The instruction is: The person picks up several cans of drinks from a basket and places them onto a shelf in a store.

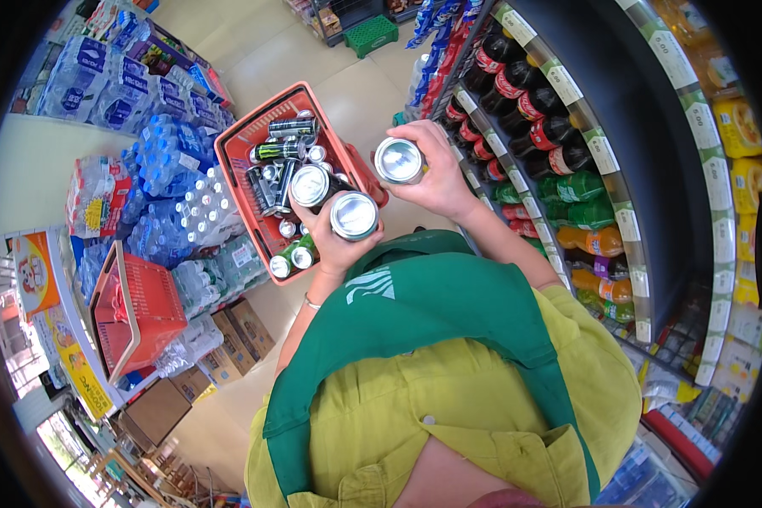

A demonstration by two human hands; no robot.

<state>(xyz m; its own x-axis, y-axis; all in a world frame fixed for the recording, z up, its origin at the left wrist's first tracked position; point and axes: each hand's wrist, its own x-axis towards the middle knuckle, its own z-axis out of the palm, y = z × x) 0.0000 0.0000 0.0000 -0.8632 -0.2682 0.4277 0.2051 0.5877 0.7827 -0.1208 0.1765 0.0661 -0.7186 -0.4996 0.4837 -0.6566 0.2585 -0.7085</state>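
My left hand (334, 241) is closed around two drink cans side by side, a dark-sided can (311, 185) and another can (354, 216), their round silver ends facing up. In my right hand (440, 169) is one more can (399, 161), silver end upward, gripped from its right side. Both hands are in front of my green apron (449, 296). Beyond and below the left hand is a red shopping basket (229, 157) with several cans in it, among them a black-and-green can (277, 151) lying on its side and green cans (302, 256) at the near end.
Shelves (601, 157) with several lying soda bottles (550, 134) rise on the right. Stacked packs of bottled water (165, 157) line the left, where a second red basket (140, 309) stands. A green step stool (371, 36) sits on the tiled floor ahead.
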